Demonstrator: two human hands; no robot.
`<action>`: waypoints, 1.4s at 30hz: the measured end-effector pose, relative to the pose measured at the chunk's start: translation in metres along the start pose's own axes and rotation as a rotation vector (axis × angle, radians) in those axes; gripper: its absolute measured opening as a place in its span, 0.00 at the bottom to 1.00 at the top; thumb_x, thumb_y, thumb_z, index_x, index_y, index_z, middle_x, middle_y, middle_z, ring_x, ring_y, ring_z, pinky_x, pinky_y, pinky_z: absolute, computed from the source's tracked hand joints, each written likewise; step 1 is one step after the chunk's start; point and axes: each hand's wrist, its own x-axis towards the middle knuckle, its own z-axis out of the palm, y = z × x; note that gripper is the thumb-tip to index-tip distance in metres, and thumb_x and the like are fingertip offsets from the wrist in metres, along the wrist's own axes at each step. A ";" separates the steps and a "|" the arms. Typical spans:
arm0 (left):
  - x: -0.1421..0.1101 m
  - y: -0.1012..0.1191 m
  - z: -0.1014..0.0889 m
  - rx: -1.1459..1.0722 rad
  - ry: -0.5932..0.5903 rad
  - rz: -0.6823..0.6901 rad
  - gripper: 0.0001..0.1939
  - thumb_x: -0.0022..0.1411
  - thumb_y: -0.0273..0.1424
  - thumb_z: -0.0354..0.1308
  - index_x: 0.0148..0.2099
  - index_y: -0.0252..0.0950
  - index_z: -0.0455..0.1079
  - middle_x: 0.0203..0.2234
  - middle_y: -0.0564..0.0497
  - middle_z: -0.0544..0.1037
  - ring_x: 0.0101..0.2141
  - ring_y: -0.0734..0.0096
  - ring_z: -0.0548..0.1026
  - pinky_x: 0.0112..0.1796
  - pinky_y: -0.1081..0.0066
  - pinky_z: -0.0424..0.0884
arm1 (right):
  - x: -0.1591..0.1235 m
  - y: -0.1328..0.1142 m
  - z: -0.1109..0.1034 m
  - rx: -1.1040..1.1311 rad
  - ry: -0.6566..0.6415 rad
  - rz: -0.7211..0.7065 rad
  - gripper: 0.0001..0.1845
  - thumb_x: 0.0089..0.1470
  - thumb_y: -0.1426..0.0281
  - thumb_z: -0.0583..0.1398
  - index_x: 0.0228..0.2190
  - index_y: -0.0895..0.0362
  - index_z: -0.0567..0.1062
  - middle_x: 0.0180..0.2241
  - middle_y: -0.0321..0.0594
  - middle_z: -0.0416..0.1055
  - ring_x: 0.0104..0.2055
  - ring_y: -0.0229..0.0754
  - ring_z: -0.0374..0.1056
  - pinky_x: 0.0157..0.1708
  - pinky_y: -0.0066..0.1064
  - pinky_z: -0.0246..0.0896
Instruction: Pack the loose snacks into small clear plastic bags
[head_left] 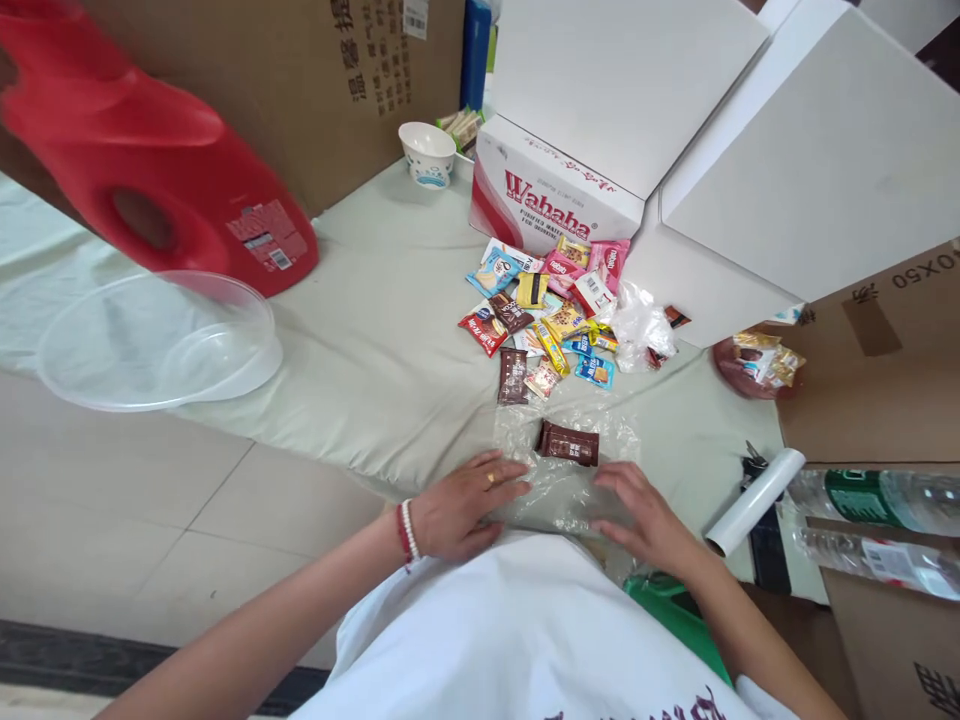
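Note:
A sheet of clear plastic film [622, 425] lies on the table near its front edge. On it sits a brown wrapped snack bar [568, 443]. My left hand [469, 505], with a ring and a bracelet, rests at the film's left side, fingers apart and pointing right. Across from it, my right hand [637, 515] is at the film's right side with its fingers loosely spread. Neither hand touches the bar. Just beyond, a heap of small wrapped snacks [566, 315] includes another brown packet [514, 377], and a crumpled clear bag [643, 325] lies at its right.
A Wahaha carton [551, 190] stands behind the heap. To the left are a red jug [150, 160] and a clear plastic basin [157, 395]. A paper bowl [427, 155] is at the back. On the right are a white roll [754, 503] and plastic bottles [930, 503].

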 end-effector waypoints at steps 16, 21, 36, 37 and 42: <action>0.069 -0.032 -0.035 -0.039 -0.035 -0.578 0.13 0.71 0.34 0.46 0.41 0.38 0.71 0.35 0.48 0.79 0.37 0.63 0.76 0.38 0.67 0.67 | 0.019 0.064 -0.034 0.297 0.005 0.270 0.14 0.67 0.59 0.54 0.40 0.54 0.75 0.32 0.37 0.74 0.35 0.41 0.69 0.38 0.31 0.63; 0.088 -0.044 -0.022 0.211 0.014 -0.822 0.11 0.68 0.33 0.51 0.39 0.37 0.73 0.39 0.45 0.78 0.40 0.60 0.76 0.36 0.66 0.67 | 0.078 0.077 -0.055 -0.195 0.000 0.396 0.11 0.62 0.68 0.56 0.39 0.57 0.78 0.35 0.44 0.74 0.38 0.46 0.68 0.39 0.33 0.59; 0.094 -0.033 -0.012 0.199 0.201 -0.957 0.25 0.63 0.37 0.62 0.59 0.34 0.63 0.49 0.40 0.75 0.49 0.53 0.75 0.46 0.61 0.69 | 0.161 0.024 -0.042 -0.149 -0.073 0.036 0.07 0.61 0.71 0.57 0.35 0.57 0.77 0.30 0.38 0.68 0.33 0.40 0.64 0.34 0.29 0.54; 0.095 -0.034 -0.012 0.189 0.205 -0.962 0.24 0.63 0.37 0.62 0.58 0.34 0.63 0.48 0.40 0.75 0.48 0.53 0.75 0.46 0.60 0.69 | 0.151 0.018 -0.043 -0.159 -0.053 -0.006 0.09 0.63 0.70 0.56 0.36 0.57 0.77 0.32 0.39 0.68 0.34 0.41 0.64 0.35 0.29 0.55; 0.088 -0.039 -0.009 0.144 0.264 -0.892 0.12 0.63 0.32 0.60 0.49 0.40 0.72 0.43 0.45 0.73 0.45 0.56 0.73 0.45 0.61 0.70 | 0.099 -0.008 -0.019 -0.214 -0.166 -0.074 0.18 0.65 0.71 0.53 0.49 0.50 0.79 0.35 0.40 0.69 0.35 0.41 0.63 0.35 0.29 0.57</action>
